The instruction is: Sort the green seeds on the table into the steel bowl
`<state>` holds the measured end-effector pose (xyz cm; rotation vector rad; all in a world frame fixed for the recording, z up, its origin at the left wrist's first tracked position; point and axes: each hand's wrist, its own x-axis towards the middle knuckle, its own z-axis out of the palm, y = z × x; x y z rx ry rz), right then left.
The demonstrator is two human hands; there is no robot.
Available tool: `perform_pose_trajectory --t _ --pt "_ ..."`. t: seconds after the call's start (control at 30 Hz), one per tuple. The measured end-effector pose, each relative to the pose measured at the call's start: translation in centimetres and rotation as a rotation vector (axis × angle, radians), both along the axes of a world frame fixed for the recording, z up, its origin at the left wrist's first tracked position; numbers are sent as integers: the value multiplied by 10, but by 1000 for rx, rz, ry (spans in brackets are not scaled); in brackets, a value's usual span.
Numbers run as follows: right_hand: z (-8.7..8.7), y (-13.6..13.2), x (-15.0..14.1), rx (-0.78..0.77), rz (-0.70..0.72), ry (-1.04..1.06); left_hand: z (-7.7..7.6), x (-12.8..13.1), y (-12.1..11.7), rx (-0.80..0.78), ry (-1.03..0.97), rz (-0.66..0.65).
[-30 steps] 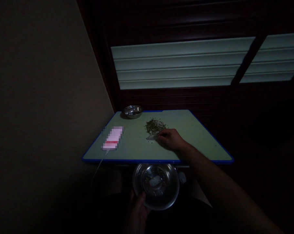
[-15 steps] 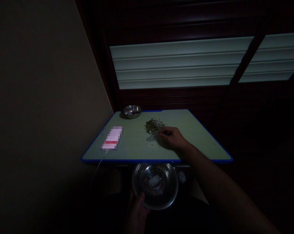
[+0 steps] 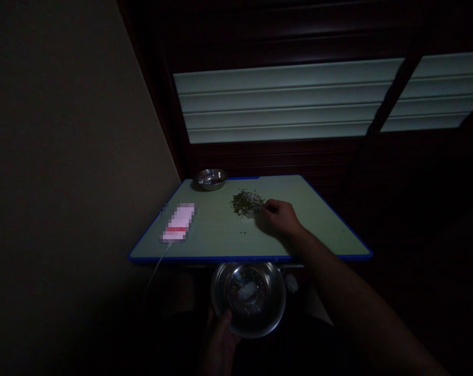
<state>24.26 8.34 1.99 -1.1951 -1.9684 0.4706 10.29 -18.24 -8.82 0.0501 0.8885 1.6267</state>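
My left hand (image 3: 223,334) is closed on the near-left rim of a shiny metal bowl (image 3: 273,310), thumb on top. The bowl is held just below the table's front edge, with small bits and a pale patch, perhaps a reflection, inside. My right hand (image 3: 280,215) is over the table with its fingers pinched on a small, pale, translucent piece (image 3: 256,211), its kind too dim to make out. This piece is at the near right side of a loose pile of small greenish grains (image 3: 242,202). A few stray grains lie nearer to me.
The pale green table (image 3: 205,243) has a blue edge. A smaller metal bowl (image 3: 210,180) stands at its back left corner. A phone with a blurred screen (image 3: 178,222) lies on the left, its white cable (image 3: 157,268) hanging over the front edge. Wall and dark cabinet doors stand close behind.
My right hand has moved slightly away from me, bringing the translucent piece from in front of the grain pile to its near right side. My left hand and the bowl stay nearly still.
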Motion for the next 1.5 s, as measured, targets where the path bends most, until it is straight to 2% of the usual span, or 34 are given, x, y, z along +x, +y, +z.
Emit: perform_pose_trajectory --t 0.47,0.7,0.8,0.97,1.23,1.5 --pt "0 -2 -2 -23 32 1 0 -1 0 19 21 -35" --pt "3 -4 -3 -65 126 44 7 2 0 32 69 -45" --pt "3 -5 -3 -79 155 68 6 2 0 28 67 -14" --pt "1 -5 -5 -103 177 82 1 -2 1 16 52 -49" --pt "-2 -7 -7 -158 325 70 3 -2 1 15 50 -45" --pt "0 -11 -7 -236 325 76 4 -2 1 23 44 -53"
